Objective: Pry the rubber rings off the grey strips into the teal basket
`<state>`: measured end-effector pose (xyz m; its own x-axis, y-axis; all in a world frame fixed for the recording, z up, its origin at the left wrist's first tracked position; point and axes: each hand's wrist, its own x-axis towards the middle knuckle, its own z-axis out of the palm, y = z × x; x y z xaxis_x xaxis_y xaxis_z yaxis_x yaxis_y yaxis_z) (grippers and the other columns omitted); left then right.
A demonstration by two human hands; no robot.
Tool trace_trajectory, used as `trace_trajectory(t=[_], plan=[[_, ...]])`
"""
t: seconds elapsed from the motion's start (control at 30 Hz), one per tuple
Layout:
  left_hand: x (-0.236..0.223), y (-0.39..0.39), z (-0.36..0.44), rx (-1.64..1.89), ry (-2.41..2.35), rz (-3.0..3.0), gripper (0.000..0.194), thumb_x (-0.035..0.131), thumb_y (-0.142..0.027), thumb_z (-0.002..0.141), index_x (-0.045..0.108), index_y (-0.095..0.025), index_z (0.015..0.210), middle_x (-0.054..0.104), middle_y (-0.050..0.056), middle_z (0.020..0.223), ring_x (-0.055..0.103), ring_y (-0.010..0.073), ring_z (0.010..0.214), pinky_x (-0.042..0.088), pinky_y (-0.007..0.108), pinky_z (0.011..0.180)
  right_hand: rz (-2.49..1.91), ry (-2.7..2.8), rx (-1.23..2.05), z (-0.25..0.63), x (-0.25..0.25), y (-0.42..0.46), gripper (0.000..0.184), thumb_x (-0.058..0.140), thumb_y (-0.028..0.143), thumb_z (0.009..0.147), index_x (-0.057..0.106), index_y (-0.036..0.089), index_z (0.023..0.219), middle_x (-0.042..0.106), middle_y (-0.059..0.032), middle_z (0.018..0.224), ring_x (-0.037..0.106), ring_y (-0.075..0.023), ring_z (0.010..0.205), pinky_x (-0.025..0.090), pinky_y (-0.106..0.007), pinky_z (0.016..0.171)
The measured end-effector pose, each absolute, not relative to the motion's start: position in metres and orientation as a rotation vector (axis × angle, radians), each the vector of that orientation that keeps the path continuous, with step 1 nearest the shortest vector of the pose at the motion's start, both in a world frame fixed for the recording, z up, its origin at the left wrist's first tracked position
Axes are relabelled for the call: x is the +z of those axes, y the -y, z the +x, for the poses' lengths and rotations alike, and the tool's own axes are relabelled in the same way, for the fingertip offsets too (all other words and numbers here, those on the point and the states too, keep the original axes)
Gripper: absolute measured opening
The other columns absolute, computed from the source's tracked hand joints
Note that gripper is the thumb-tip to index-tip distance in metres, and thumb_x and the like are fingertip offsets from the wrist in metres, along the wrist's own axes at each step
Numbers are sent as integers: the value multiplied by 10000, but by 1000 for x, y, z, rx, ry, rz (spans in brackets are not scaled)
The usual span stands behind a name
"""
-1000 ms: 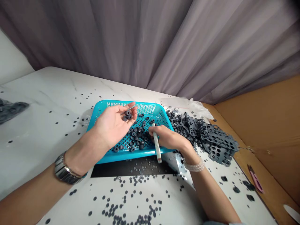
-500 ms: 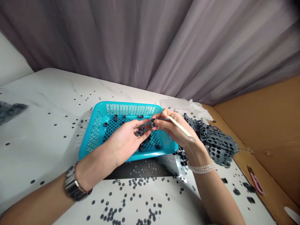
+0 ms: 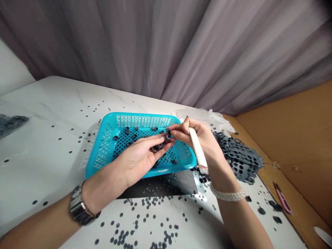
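Over a blue perforated basket [image 3: 171,171], my left hand [image 3: 137,159] is closed around several small dark ring-like pieces [image 3: 168,137], palm partly turned up. My right hand [image 3: 198,135] meets its fingertips, with thumb and forefinger at one of these pieces. Held in the same right hand is a thin white-wrapped stick [image 3: 198,150], reddish at its lower end; its working tip, if any, is hidden by the fingers. More dark pieces [image 3: 115,138] lie loose on the basket floor.
Dark sheets punched with round holes [image 3: 241,162] are heaped right of the basket. A pink-handled cutter [image 3: 283,199] lies at the right edge. Small dark discs [image 3: 124,237] are scattered over the white table [image 3: 38,114]. Clear plastic [image 3: 223,119] sits behind; a dark bag [image 3: 11,124] at left.
My right hand has turned, so the white stick now points more steeply down. The left fingers have closed further over the pieces. The basket stays in place.
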<state>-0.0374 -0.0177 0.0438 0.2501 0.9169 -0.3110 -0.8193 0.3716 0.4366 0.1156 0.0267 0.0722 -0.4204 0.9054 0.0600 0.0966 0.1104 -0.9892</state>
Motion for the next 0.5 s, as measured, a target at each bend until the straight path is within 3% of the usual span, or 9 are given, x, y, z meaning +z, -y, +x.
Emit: trace_trajectory(t=[0.27,0.5], plan=[[54,17,-39,1242,-629,86,246,475,4,862,699,-57,943,681,177,1075,669,203,973,578,315,892,-1017,1804,1068,115,74,-21,287,660,146,722,388,209,656,699,-53,941,669,-192,893,546,-345,783],[57,17,-38,1264,-612,99,261,451,-3,875,694,-66,947,683,161,1046,649,206,1019,575,298,884,-968,1869,1001,109,73,-10,260,593,105,763,382,214,657,698,-34,944,667,-180,891,531,-359,819]])
